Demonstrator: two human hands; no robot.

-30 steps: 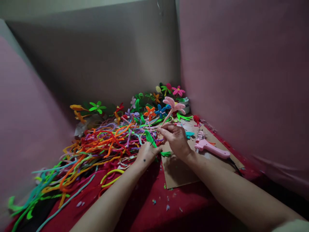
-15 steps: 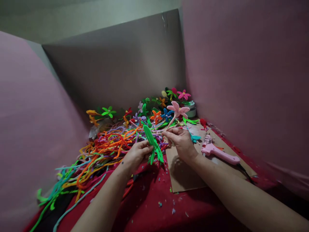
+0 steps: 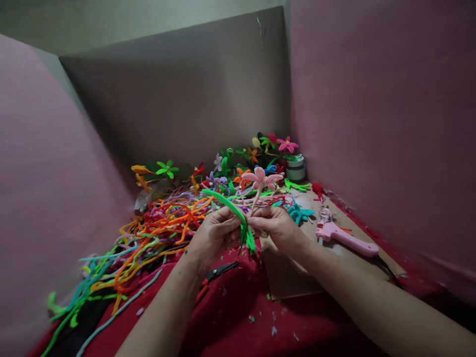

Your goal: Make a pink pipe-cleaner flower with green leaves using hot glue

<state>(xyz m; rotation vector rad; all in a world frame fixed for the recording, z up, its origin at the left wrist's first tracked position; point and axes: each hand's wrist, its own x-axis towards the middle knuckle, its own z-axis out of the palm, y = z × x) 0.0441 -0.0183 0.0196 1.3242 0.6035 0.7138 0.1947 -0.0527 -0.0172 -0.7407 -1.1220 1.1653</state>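
Note:
My left hand (image 3: pixel 220 229) is closed on a bundle of green pipe-cleaner leaves (image 3: pixel 226 202), one long leaf pointing up to the left and shorter ends hanging below the fingers. Pinched by its stem in my right hand (image 3: pixel 273 221) is a pink pipe-cleaner flower (image 3: pixel 261 179), its head upright above the fingertips. The two hands meet, with the flower's lower stem beside the green leaves. Whether stem and leaves touch is hidden by my fingers.
Loose coloured pipe cleaners (image 3: pixel 167 218) heap up on the left. Scissors (image 3: pixel 222 270) lie on the red cloth (image 3: pixel 238 317). A pink glue gun (image 3: pixel 347 239) rests on cardboard (image 3: pixel 290 277) at right, near a teal flower (image 3: pixel 300 213). Finished flowers (image 3: pixel 286 145) and a round tub (image 3: pixel 295 167) stand behind.
My hands have come together. The pink flower has moved slightly left and its head turned; the green leaf has tilted over to the left. The scissors now show more.

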